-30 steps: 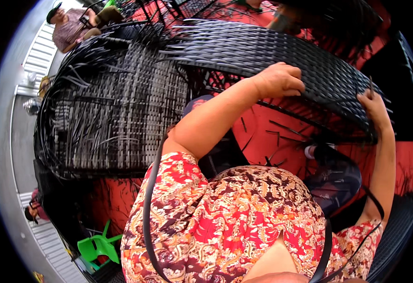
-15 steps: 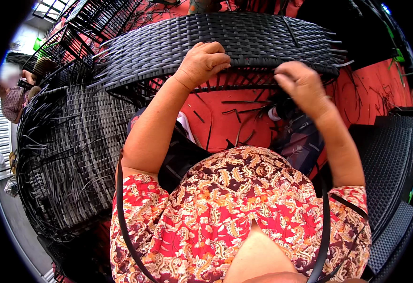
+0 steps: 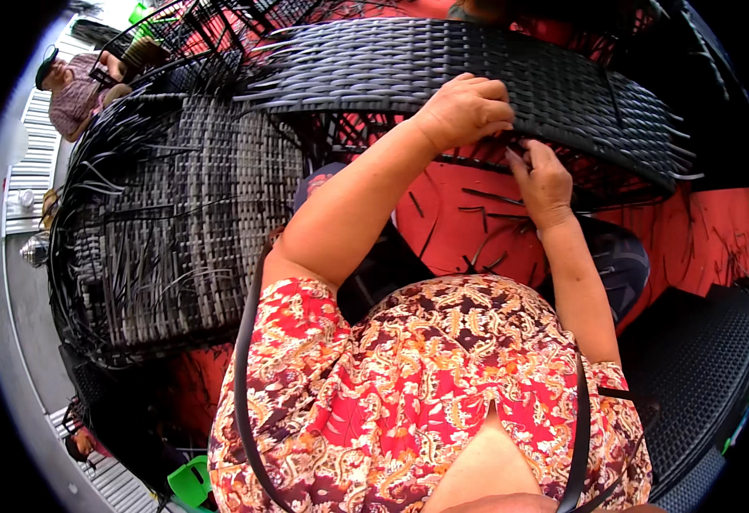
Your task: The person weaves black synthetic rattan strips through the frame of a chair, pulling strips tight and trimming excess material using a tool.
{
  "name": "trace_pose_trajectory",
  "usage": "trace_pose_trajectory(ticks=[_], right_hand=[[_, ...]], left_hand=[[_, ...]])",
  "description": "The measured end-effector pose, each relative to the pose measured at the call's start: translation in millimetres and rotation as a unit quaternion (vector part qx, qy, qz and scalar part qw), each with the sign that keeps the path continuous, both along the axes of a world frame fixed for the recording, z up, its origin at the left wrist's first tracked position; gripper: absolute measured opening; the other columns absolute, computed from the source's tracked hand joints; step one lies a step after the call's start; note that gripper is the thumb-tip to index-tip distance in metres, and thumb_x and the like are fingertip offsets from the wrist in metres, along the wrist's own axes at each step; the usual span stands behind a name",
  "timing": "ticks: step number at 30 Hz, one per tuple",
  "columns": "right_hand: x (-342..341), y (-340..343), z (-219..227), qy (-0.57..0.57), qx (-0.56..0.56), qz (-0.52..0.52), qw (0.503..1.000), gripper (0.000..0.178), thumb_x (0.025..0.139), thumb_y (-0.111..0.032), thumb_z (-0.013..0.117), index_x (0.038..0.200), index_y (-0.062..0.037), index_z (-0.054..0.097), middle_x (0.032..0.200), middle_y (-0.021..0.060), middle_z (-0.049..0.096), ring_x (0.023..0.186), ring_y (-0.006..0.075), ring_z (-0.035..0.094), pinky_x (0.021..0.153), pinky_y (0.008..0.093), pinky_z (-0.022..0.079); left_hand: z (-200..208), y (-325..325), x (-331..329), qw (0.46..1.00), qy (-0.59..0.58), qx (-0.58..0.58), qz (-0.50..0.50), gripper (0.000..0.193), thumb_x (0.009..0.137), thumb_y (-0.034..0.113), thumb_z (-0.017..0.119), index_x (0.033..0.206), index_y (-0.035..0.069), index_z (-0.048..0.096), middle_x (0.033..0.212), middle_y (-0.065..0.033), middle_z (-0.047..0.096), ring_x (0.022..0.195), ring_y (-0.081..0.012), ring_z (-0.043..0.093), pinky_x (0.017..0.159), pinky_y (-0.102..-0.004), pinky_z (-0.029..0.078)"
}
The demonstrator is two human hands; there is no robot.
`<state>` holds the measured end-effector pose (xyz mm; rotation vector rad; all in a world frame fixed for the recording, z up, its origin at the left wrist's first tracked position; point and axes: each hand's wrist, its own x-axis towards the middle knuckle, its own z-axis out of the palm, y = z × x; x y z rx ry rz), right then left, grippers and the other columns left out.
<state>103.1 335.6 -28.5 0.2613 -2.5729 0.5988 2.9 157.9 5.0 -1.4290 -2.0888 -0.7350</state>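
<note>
The dark woven panel (image 3: 374, 68) lies in front of us, stretched across the upper middle of the view over a black slatted frame (image 3: 340, 128). Loose strand ends stick out from its left side, more from its right, and a single dark strand crosses the weave near the right end.

Our left hand (image 3: 470, 111) is at the panel's near edge, its fingers curled in toward the thumb; we cannot tell whether a strand is pinched between them. Our right hand (image 3: 548, 179) is just beside it, lower and to the right, thumb and fingers bent toward the edge. We cannot tell whether it grasps anything.

We judge the step in hand to be working strands along that near edge. The next move seems to call for a firm fingertip pinch on one strand while the other hand steadies the rim.

Left of us stands a grey-and-black woven piece (image 3: 195, 222) with frayed strands. Cut strips (image 3: 492, 197) are scattered on the red floor (image 3: 443, 231) below the panel. To our right are dark woven pieces (image 3: 691, 359); a seated person (image 3: 75, 94) is at upper left.
</note>
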Motion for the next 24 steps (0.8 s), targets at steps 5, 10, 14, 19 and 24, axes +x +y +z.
trace_pose_trajectory(ticks=[5, 10, 14, 19, 24], right_hand=[[-13.8, 3.3, 0.8, -0.009, 0.033, -0.025, 0.999, 0.021, 0.080, -0.026, 0.067, 0.081, -0.0074, 0.058, 0.074, 0.0088, 0.062, 0.068, 0.0280, 0.062, 0.057, 0.0374, 0.049], [-17.0, 2.3, 9.1, -0.027, 0.026, -0.029, 0.999, 0.018, 0.078, -0.024, 0.064, 0.078, -0.0079, 0.056, 0.076, 0.0095, 0.063, 0.069, 0.0293, 0.062, 0.057, 0.0401, 0.050], [-9.6, 0.5, 24.5, -0.060, 0.057, 0.003, 0.997, 0.015, 0.076, -0.022, 0.065, 0.077, -0.0100, 0.056, 0.073, 0.0069, 0.060, 0.069, 0.0273, 0.062, 0.059, 0.0389, 0.050], [-0.8, -1.6, 42.7, -0.084, 0.065, 0.002, 0.994, 0.013, 0.075, -0.017, 0.066, 0.080, -0.0109, 0.056, 0.079, 0.0082, 0.059, 0.070, 0.0296, 0.061, 0.060, 0.0393, 0.051], [-6.7, 1.1, 28.5, -0.109, 0.011, -0.007, 0.994, 0.015, 0.076, -0.014, 0.065, 0.084, -0.0072, 0.054, 0.080, 0.0116, 0.061, 0.071, 0.0313, 0.063, 0.061, 0.0416, 0.050]], left_hand=[[1.8, 4.6, -3.5, 1.000, -0.002, 0.013, 0.020, 0.008, 0.074, 0.022, 0.070, 0.076, 0.015, 0.066, 0.080, 0.0028, 0.058, 0.075, -0.0174, 0.059, 0.071, -0.0309, 0.045], [3.6, 3.7, -7.1, 0.999, -0.031, 0.013, 0.008, 0.010, 0.075, 0.021, 0.069, 0.078, 0.013, 0.066, 0.080, 0.0008, 0.059, 0.076, -0.0190, 0.060, 0.070, -0.0321, 0.045], [7.0, 2.1, -2.4, 0.999, -0.052, 0.005, 0.006, 0.009, 0.075, 0.021, 0.069, 0.079, 0.013, 0.066, 0.081, 0.0011, 0.060, 0.077, -0.0183, 0.059, 0.071, -0.0315, 0.045], [6.9, 2.1, -0.7, 0.998, -0.054, 0.002, 0.013, 0.010, 0.075, 0.022, 0.069, 0.079, 0.013, 0.066, 0.082, 0.0015, 0.060, 0.078, -0.0180, 0.059, 0.072, -0.0311, 0.045], [6.4, 3.5, 0.2, 0.998, -0.052, 0.008, 0.016, 0.010, 0.075, 0.023, 0.067, 0.075, 0.015, 0.063, 0.078, 0.0029, 0.056, 0.079, -0.0168, 0.058, 0.074, -0.0314, 0.044]])
